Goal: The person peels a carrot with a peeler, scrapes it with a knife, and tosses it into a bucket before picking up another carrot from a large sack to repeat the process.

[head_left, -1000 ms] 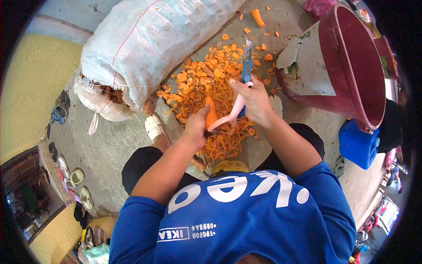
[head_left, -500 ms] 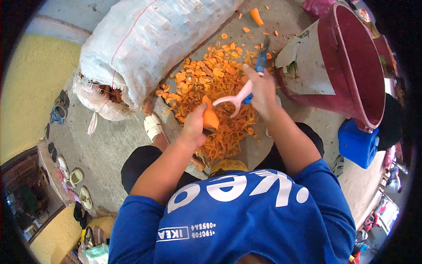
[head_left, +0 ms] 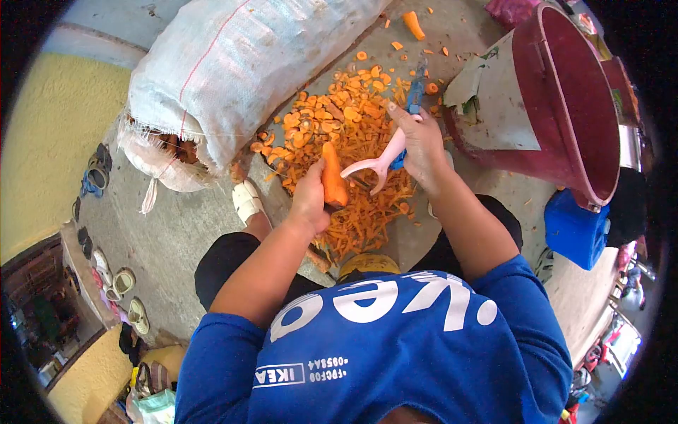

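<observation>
In my left hand (head_left: 308, 201) is a carrot (head_left: 333, 177), held upright with fingers closed round its side; its surface is bright orange and its lower end looks dark. My right hand (head_left: 424, 146) is closed on a pink Y-shaped peeler (head_left: 381, 161), whose forked head points at the carrot with a small gap between them. The same hand also grips a blue-handled knife (head_left: 415, 95), its narrow blade pointing away from me. Below both hands lies a heap of orange peelings (head_left: 371, 219), with cut carrot ends (head_left: 311, 127) on its far side.
A large white woven sack (head_left: 219, 63), torn open at its near end, lies at the far left. On the right a dark red bucket (head_left: 565, 134) leans over beside a blue jerrycan (head_left: 573, 230). A loose carrot piece (head_left: 414, 25) lies beyond the heap. Shoes (head_left: 123, 283) line the left wall.
The carrot has turned slightly more upright in my left hand. My right hand has shifted a little, and the knife blade, blurred before, now shows sharply.
</observation>
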A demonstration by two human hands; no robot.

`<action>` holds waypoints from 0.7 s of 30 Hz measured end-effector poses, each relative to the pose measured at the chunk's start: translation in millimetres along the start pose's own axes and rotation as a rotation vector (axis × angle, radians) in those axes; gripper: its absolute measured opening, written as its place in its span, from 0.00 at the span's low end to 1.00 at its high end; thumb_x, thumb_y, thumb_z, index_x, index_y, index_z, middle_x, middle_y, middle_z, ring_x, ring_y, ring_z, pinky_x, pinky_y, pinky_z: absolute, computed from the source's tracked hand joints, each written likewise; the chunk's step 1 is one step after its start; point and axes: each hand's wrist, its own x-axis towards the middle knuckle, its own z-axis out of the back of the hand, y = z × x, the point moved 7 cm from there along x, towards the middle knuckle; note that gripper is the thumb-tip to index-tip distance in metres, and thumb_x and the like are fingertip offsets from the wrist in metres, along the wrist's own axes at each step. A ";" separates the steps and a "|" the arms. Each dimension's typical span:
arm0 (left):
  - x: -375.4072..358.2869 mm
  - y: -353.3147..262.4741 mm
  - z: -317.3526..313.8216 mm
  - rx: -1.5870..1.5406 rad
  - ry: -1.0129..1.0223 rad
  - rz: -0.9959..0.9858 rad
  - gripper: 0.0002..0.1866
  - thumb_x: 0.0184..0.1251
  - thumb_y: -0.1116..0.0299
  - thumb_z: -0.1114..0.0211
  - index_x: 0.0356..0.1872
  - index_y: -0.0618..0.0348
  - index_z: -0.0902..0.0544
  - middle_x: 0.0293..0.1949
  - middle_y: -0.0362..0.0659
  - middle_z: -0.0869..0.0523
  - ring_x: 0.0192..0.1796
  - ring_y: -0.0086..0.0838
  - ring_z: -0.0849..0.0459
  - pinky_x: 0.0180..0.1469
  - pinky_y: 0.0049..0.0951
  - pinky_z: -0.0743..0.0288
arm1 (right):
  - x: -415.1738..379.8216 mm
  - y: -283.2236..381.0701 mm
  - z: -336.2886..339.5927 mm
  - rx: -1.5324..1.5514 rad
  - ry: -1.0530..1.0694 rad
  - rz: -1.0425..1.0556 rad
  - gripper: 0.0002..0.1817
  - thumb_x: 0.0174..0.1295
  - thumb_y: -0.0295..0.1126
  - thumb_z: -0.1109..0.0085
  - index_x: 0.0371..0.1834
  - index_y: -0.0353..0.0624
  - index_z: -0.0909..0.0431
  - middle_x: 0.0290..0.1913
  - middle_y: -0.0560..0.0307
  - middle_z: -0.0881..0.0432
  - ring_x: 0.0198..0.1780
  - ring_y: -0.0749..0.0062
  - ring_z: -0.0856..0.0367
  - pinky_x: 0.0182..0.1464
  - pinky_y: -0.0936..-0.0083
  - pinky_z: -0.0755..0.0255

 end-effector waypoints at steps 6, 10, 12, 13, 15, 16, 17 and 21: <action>-1.6 -3.5 -5.7 0.076 0.050 -0.047 0.16 0.62 0.56 0.53 0.44 0.57 0.30 0.34 0.40 0.25 0.33 0.26 0.26 0.33 0.28 0.29 | -1.1 -8.5 -3.9 0.090 0.036 -0.058 0.11 0.48 0.34 0.39 0.25 0.44 0.33 0.21 0.66 0.34 0.23 0.83 0.37 0.23 0.81 0.43; -3.0 4.9 -16.7 -0.097 0.114 0.014 0.18 0.63 0.55 0.54 0.46 0.55 0.30 0.38 0.41 0.24 0.34 0.26 0.24 0.34 0.26 0.28 | -25.3 -14.1 -22.8 -0.010 0.141 -0.044 0.10 0.49 0.33 0.40 0.27 0.43 0.31 0.21 0.66 0.32 0.22 0.83 0.37 0.23 0.82 0.43; -0.4 8.0 -16.8 -0.083 0.151 0.023 0.17 0.63 0.55 0.54 0.47 0.54 0.31 0.39 0.41 0.24 0.35 0.26 0.24 0.34 0.26 0.27 | -22.8 -11.8 -20.1 -0.063 0.114 -0.028 0.10 0.49 0.32 0.40 0.26 0.43 0.32 0.21 0.67 0.33 0.22 0.83 0.37 0.23 0.82 0.43; 4.6 10.9 -11.2 -0.018 0.176 0.012 0.17 0.63 0.55 0.54 0.47 0.54 0.31 0.39 0.41 0.24 0.35 0.25 0.24 0.33 0.26 0.27 | -20.1 -10.2 -18.6 -0.090 0.101 -0.020 0.09 0.49 0.32 0.40 0.26 0.43 0.32 0.20 0.67 0.33 0.22 0.82 0.37 0.23 0.82 0.43; 6.2 15.2 -7.5 0.081 0.177 0.006 0.17 0.63 0.56 0.54 0.48 0.55 0.32 0.38 0.40 0.25 0.36 0.25 0.24 0.33 0.27 0.26 | 1.1 -6.7 1.5 0.035 -0.050 -0.020 0.10 0.48 0.32 0.40 0.25 0.44 0.33 0.21 0.66 0.34 0.23 0.81 0.37 0.24 0.80 0.42; 3.0 16.9 -7.7 0.115 0.153 0.011 0.17 0.63 0.57 0.55 0.48 0.55 0.32 0.37 0.40 0.25 0.37 0.25 0.25 0.34 0.28 0.26 | 11.9 0.4 11.9 0.065 -0.132 0.008 0.10 0.48 0.32 0.40 0.24 0.44 0.33 0.21 0.66 0.35 0.23 0.81 0.37 0.23 0.80 0.42; 1.3 17.2 -8.2 0.150 0.130 0.016 0.17 0.63 0.57 0.55 0.48 0.55 0.32 0.36 0.40 0.25 0.37 0.25 0.25 0.34 0.28 0.26 | 16.4 5.3 21.4 0.095 -0.214 0.037 0.10 0.48 0.32 0.40 0.24 0.44 0.34 0.21 0.65 0.35 0.24 0.81 0.37 0.23 0.79 0.42; -5.7 12.0 -17.8 0.122 0.313 0.070 0.19 0.57 0.64 0.48 0.49 0.57 0.33 0.36 0.39 0.27 0.37 0.25 0.25 0.33 0.29 0.25 | 2.0 0.4 3.9 0.003 -0.045 0.002 0.11 0.47 0.34 0.39 0.23 0.45 0.33 0.22 0.65 0.35 0.24 0.80 0.38 0.23 0.77 0.44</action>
